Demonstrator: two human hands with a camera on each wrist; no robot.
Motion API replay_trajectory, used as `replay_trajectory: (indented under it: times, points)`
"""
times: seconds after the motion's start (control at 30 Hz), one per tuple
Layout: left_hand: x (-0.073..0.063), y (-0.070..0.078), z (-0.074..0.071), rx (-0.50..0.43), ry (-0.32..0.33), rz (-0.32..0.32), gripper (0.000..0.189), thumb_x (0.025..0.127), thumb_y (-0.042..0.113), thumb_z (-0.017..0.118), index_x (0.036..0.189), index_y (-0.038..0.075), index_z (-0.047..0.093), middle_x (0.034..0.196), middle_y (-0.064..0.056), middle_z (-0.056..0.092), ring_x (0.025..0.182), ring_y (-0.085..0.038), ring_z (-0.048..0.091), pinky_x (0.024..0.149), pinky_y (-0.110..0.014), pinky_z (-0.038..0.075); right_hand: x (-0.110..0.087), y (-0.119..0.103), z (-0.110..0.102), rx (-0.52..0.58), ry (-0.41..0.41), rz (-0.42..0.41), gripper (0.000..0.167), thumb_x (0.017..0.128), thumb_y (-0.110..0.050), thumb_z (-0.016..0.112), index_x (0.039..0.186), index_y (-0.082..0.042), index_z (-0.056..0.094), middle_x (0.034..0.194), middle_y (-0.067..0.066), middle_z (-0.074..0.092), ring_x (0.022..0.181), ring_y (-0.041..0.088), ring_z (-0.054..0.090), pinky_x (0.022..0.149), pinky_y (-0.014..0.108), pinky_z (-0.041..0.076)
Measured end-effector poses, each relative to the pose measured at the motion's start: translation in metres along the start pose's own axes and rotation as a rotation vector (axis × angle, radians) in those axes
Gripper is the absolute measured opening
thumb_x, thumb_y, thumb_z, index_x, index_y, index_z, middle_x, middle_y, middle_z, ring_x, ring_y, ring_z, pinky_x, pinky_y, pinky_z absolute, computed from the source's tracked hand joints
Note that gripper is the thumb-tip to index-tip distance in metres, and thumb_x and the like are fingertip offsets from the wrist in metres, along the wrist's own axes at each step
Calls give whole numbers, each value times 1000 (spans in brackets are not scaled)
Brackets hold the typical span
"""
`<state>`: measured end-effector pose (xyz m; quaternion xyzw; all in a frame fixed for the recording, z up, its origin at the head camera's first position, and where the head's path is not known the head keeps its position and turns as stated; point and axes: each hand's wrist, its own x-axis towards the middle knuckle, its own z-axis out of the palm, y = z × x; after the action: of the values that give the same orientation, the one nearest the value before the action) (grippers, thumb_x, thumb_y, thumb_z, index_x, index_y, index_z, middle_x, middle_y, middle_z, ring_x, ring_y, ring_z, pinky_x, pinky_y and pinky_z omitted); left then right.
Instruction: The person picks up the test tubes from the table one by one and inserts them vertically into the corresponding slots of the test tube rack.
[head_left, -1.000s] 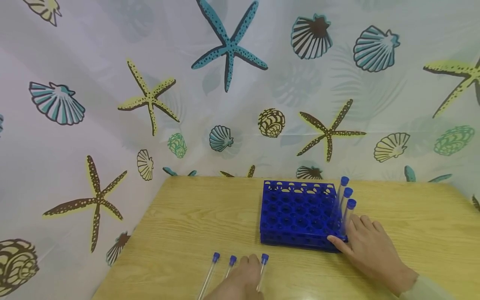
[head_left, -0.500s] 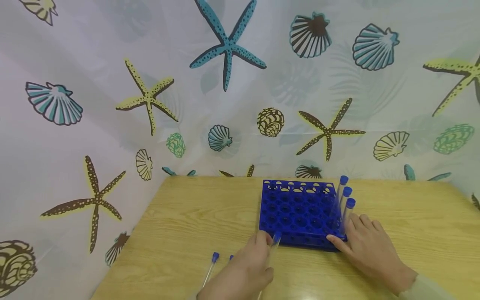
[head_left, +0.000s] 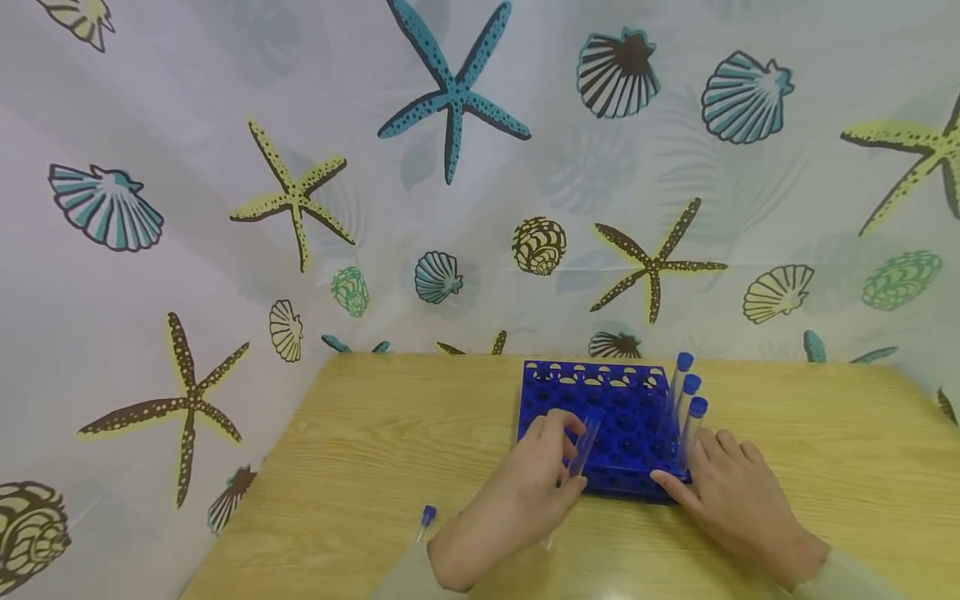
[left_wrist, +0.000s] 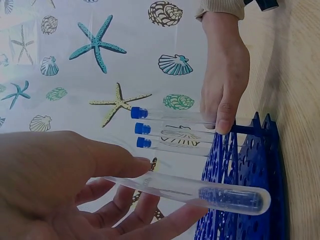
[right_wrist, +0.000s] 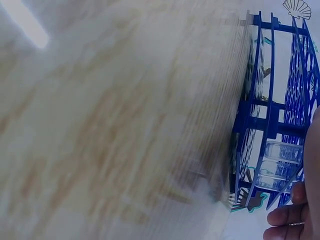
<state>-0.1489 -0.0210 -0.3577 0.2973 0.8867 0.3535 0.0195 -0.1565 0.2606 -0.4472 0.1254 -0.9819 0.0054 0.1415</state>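
Note:
My left hand (head_left: 517, 492) pinches a clear test tube (head_left: 585, 443) between thumb and fingers, tilted in front of the blue test tube rack (head_left: 624, 483). In the left wrist view the held tube's rounded end (left_wrist: 265, 201) points toward the rack's lower side, apart from it as far as I can tell. My right hand (head_left: 738, 504) grips the rack's front right corner, thumb on the front edge and fingers along the right side. Three blue-capped tubes (head_left: 698, 408) stand in the rack's rightmost column.
On the table (head_left: 360, 433) at the front left lies another blue-capped tube (head_left: 427, 517), partly behind my left forearm. A patterned curtain (head_left: 480, 208) with starfish and shells hangs behind and to the left of the table.
My left hand has picked up a test tube from the front of the table and carried it up and right to the rack. My right hand stays on the rack's corner.

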Motion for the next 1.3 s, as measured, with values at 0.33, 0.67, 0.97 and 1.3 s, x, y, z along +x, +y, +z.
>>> replay_trajectory:
  times: [0.33, 0.67, 0.97, 1.3]
  points:
    - [29, 10, 10, -60, 83, 93, 36, 94, 11, 68, 124, 15, 47, 107, 1, 56, 89, -4, 57, 76, -13, 48, 0, 1, 1, -4, -17, 9, 88, 96, -66, 45, 135, 14, 48, 130, 28, 58, 118, 45, 53, 94, 61, 41]
    - [58, 20, 23, -186, 153, 170, 34, 94, 7, 67, 121, 14, 47, 108, 0, 55, 89, -2, 55, 78, -11, 49, 1, 0, -2, -5, -38, 20, 88, 97, -66, 43, 137, 12, 46, 133, 28, 56, 119, 44, 53, 95, 61, 41]
    - [72, 24, 37, -286, 163, 168, 35, 94, 3, 65, 121, 12, 45, 108, 0, 54, 90, 0, 55, 77, -9, 50, 0, 1, -1, -4, -21, 15, 84, 96, -65, 45, 133, 11, 49, 126, 25, 60, 110, 40, 56, 90, 58, 43]
    - [77, 21, 48, -289, 191, 113, 34, 93, 3, 66, 118, 13, 46, 105, 2, 54, 89, -1, 54, 78, -9, 50, 0, 0, 1, -1, -28, 18, 86, 96, -66, 45, 134, 11, 49, 124, 23, 61, 105, 37, 56, 86, 54, 44]
